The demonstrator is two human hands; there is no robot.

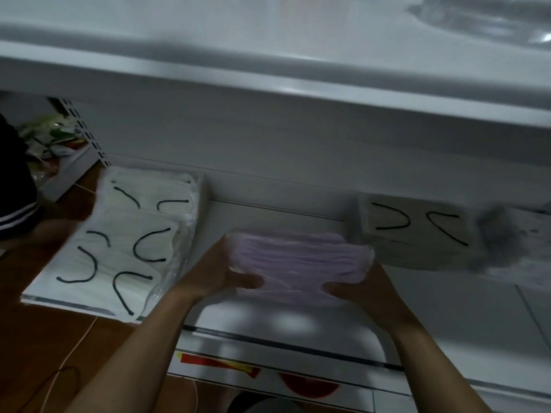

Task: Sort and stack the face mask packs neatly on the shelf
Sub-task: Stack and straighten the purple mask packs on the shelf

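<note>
Both hands, left [229, 271] and right [356, 283], hold a soft, light lilac mask pack [298, 257] by its near corners above the shelf [283, 216]; it looks floppy and slippery.

I note left hand [220, 272] and right hand [363, 290] bare, forearms [143, 338] uncovered to frame edge. Dark cloth [16, 204], two white stripes, far left; can't tell whose.
</note>
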